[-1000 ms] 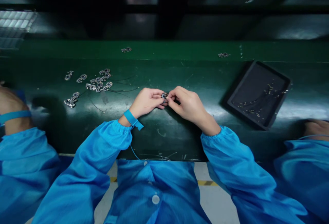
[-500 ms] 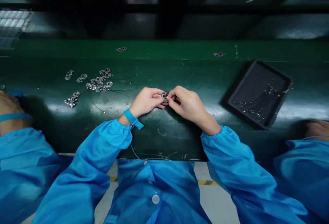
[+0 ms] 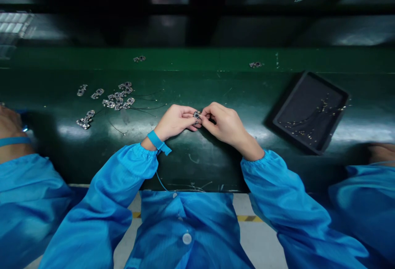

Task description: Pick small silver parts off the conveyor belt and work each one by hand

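Note:
My left hand (image 3: 175,121) and my right hand (image 3: 224,124) meet at the middle of the green bench (image 3: 197,158), fingertips pinched together on one small circuit board (image 3: 196,115). Both hands rest on the bench surface. A blue wrist strap (image 3: 158,142) circles my left wrist, its thin cord running down toward my coat. Most of the small board is hidden between my fingers.
A pile of several small circuit boards (image 3: 119,98) with thin wires lies at the left. A black tray (image 3: 310,112) with tiny parts sits at the right. Two boards (image 3: 139,59) (image 3: 255,64) lie on the far belt. Co-workers' blue sleeves (image 3: 27,195) (image 3: 367,203) flank me.
The two boards on the far belt have slid left. The co-worker's hand at the left has drawn back a little. My hands stay pinched on the small board.

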Demonstrator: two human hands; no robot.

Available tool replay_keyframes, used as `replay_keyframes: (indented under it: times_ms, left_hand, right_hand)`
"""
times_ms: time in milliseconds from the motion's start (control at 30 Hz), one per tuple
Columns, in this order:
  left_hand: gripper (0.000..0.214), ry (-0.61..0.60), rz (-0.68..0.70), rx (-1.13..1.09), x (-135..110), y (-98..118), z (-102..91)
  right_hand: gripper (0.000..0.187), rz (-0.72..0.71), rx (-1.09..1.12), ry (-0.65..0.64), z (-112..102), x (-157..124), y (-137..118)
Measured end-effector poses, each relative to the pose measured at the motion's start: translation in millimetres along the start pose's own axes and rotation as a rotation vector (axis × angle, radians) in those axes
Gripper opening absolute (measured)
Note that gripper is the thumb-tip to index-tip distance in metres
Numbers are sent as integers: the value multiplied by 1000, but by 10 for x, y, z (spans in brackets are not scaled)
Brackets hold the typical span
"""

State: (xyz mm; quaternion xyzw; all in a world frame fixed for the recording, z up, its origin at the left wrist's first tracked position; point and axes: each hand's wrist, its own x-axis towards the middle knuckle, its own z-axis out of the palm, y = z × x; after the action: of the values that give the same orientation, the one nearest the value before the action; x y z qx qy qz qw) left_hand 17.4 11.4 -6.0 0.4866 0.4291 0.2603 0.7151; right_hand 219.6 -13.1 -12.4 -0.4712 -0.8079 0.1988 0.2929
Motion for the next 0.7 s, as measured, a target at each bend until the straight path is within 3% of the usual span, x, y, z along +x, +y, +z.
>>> replay_keyframes:
  times_ms: [700]
  left_hand:
    - [13,29,3,-43,-8,2,12]
  right_hand:
    - [7,-4,8,-11,-36,-4,34]
